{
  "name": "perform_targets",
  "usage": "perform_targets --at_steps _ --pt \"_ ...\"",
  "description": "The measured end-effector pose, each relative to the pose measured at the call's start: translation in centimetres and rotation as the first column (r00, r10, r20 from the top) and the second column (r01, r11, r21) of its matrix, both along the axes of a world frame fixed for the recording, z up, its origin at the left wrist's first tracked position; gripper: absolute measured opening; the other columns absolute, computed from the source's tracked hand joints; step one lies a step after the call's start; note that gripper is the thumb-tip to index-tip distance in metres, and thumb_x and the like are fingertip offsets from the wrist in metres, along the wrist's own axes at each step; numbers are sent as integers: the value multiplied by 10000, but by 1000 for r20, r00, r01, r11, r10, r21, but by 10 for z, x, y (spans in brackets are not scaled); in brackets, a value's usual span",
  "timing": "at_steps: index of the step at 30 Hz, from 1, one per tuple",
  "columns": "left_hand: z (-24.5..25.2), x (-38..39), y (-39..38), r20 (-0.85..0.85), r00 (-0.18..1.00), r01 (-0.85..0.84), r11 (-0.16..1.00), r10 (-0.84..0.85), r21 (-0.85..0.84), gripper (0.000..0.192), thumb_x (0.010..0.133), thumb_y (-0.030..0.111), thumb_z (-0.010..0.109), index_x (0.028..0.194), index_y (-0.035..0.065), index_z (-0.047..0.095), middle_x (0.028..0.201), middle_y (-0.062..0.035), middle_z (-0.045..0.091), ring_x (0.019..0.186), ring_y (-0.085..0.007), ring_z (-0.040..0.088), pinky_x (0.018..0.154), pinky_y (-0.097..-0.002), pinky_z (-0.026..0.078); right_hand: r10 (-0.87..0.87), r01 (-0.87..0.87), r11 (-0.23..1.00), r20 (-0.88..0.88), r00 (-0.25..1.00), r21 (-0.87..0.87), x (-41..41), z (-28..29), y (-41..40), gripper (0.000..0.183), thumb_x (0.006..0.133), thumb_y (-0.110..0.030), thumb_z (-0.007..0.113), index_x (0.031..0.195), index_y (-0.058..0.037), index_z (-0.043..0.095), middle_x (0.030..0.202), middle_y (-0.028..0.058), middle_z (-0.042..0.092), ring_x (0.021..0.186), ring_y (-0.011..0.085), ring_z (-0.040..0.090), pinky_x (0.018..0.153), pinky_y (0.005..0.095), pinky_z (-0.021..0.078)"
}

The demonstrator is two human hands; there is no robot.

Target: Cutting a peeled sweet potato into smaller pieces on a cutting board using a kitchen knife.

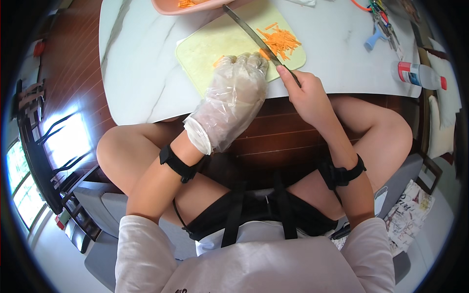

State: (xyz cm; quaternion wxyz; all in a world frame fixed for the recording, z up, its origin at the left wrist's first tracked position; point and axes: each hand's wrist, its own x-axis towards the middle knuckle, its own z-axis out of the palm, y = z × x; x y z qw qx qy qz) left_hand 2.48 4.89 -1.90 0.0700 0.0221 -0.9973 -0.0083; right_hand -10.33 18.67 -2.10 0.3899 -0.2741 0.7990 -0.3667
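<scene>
My left hand (238, 91), in a clear plastic glove, rests on the pale green cutting board (198, 47) with its fingers curled down over carrot. An orange carrot piece (218, 61) pokes out left of the fingers, and a carrot end (264, 54) shows at the right, beside the blade; the part between is hidden under the hand. My bare right hand (306, 91) grips the handle of a kitchen knife (249, 31). Its blade slants up and left across the board, the tip near the pink basin. Right of the blade lies a heap of carrot shreds (282, 42).
A pink basin (176, 10) holding more orange shreds stands at the table's far side. On the white marbled table (143, 73), a bunch of keys (384, 27) and a plastic bottle (419, 75) lying on its side are at the right. White plastic (306, 2) shows at the top edge.
</scene>
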Motion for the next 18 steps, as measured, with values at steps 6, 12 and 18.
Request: perform_targets --at_steps 6,12,18 --pt "0 3 0 57 998 -5 1000 4 28 358 777 136 618 1085 -45 641 1013 -143 615 966 -256 597 835 -359 446 4 -4 1000 12 1000 24 1 0 -2 536 1010 -412 562 812 85 602 543 163 488 519 159 420 533 372 408" --pt "-1 2 1 5 1000 -12 994 11 110 326 777 115 621 1063 -40 653 1068 -172 619 975 -273 592 859 -372 446 68 -64 997 -72 995 52 0 4 -4 504 1001 -398 572 843 79 618 617 235 573 532 302 545 578 404 458" --pt "0 3 -2 2 1000 14 994 -15 109 309 760 127 628 1031 -17 666 1043 -163 615 949 -269 585 833 -363 440 76 -63 993 -122 990 104 0 5 -12 497 984 -409 587 855 67 641 664 257 619 626 425 618 626 446 498"
